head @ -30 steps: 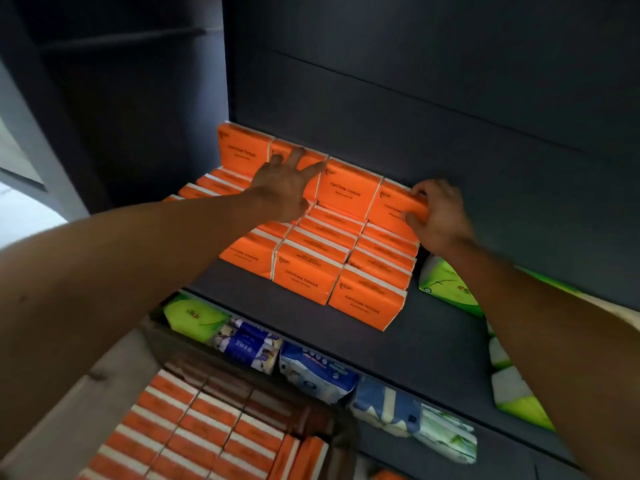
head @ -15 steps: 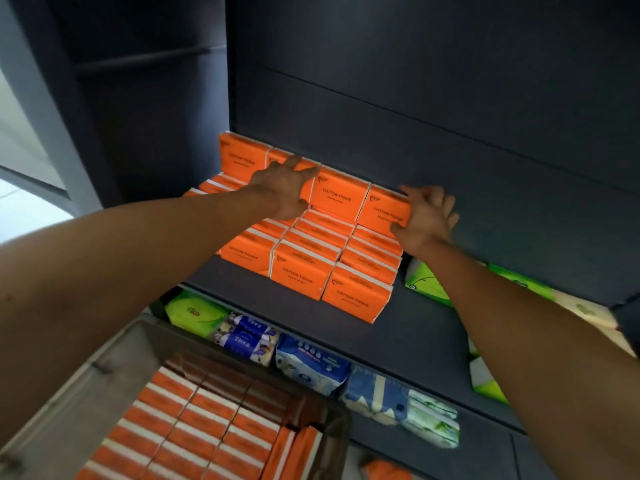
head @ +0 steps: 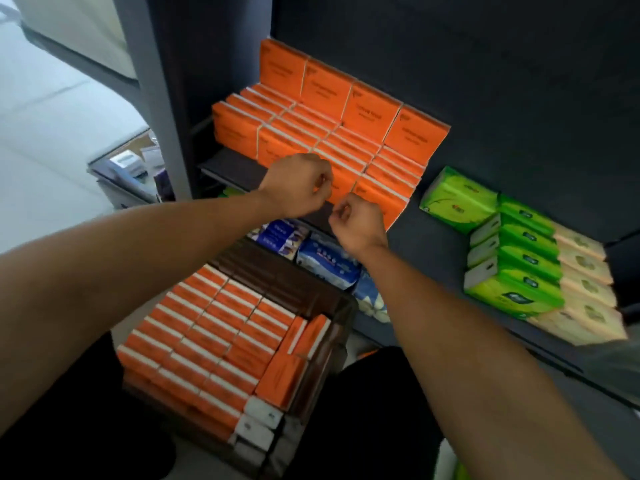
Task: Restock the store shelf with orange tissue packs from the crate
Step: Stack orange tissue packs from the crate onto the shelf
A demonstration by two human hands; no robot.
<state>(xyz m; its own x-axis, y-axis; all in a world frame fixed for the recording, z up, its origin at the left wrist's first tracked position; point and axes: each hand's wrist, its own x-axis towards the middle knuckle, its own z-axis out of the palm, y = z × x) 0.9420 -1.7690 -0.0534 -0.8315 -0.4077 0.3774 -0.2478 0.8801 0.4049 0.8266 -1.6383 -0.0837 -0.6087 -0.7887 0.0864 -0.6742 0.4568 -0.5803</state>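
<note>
Your orange tissue packs point(head: 346, 133) fill the left part of the dark shelf point(head: 433, 244) in four tight columns, lying flat with white edges showing, and one upright pack stands at the back of each column with its printed face toward you. Below and in front of the shelf, your dark brown crate point(head: 298, 289) holds more orange packs point(head: 207, 327) in close rows, with a few standing on edge along its right side.

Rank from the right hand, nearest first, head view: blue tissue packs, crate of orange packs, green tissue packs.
From the right hand:
1. Blue tissue packs, just below it on the lower shelf.
2. Crate of orange packs, lower left, near the person.
3. Green tissue packs, far right on the shelf.
</note>
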